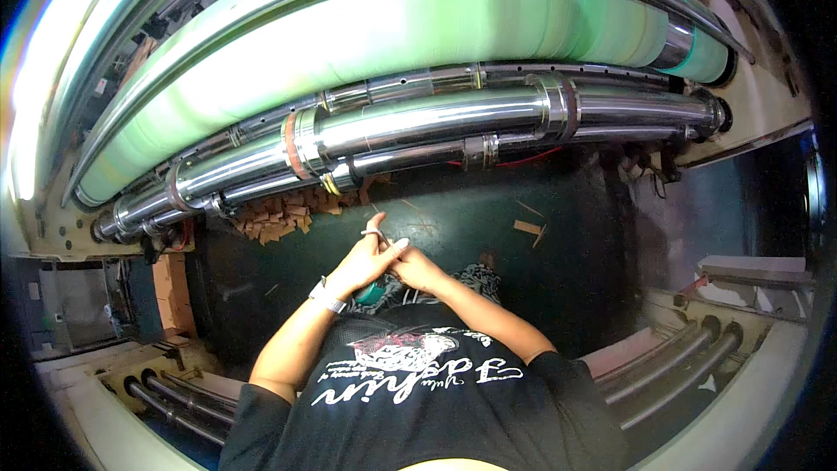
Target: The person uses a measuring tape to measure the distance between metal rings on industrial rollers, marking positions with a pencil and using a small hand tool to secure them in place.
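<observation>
In front of my body, my left hand [359, 263] and my right hand [417, 270] meet, the fingers bent together. A narrow whitish loop [373, 231] shows at a raised finger of the left hand. Near the thumb is a small white piece [400, 245]; whether it is held or wrapped on a finger is unclear. What lies between the palms is hidden. A light band [328, 295] circles my left wrist. Just below that hand, partly covered, is a green rounded thing [370, 294]. Neither hand touches the machine.
Ahead runs a large machine with a pale green roller [418, 30] and shiny metal shafts [427, 122] bearing collars. Brown cardboard scraps [275, 216] lie heaped under the shafts, with a few pieces [527, 227] on the dark floor [471, 218]. Metal bars [676, 358] stand behind on the right.
</observation>
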The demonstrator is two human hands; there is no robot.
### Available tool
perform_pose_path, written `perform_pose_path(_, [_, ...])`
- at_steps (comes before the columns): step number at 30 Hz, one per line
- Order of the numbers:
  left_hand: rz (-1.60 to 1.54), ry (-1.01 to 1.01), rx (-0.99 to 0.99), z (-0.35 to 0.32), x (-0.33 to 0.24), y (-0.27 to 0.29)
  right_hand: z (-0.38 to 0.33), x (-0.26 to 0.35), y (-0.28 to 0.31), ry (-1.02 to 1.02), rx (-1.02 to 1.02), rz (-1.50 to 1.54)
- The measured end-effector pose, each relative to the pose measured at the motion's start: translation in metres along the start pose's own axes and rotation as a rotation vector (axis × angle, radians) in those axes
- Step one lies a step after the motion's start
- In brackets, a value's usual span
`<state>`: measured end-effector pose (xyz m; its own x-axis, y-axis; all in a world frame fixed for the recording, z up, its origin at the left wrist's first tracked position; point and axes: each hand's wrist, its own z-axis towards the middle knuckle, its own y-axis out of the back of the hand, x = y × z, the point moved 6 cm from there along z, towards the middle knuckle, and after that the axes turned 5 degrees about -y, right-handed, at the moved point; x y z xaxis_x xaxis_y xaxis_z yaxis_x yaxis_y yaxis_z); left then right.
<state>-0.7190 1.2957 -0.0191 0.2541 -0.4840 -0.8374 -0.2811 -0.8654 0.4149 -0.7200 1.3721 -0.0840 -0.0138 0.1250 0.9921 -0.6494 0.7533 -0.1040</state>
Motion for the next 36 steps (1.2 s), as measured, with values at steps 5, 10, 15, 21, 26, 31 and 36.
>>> perform_pose_path(5, [-0.078, -0.058, 0.197, 0.0, 0.009, -0.01, -0.015, 0.023, 0.002, -0.657, 0.324, 0.435])
perform_pose_path(10, [0.044, -0.089, 0.278, 0.012, 0.007, 0.007, -0.004, 0.02, 0.05, -0.533, -0.159, 0.285])
perform_pose_path(15, [-0.195, -0.024, 0.262, 0.012, 0.082, 0.098, -0.004, -0.013, 0.218, -0.258, -0.911, 0.314])
perform_pose_path(21, [0.246, -0.153, -0.014, 0.043, 0.115, 0.154, 0.028, -0.053, 0.278, -0.045, -1.309, -0.209])
perform_pose_path(26, [0.595, -0.23, -0.353, 0.064, 0.119, 0.159, 0.036, -0.063, 0.301, 0.05, -1.319, -0.134])
perform_pose_path(31, [0.698, -0.177, -0.378, 0.063, 0.122, 0.166, 0.039, -0.049, 0.266, -0.169, -1.165, 0.064])
perform_pose_path(36, [0.732, -0.113, -0.284, 0.073, 0.117, 0.171, 0.021, -0.085, 0.233, -0.375, -1.208, 0.47])
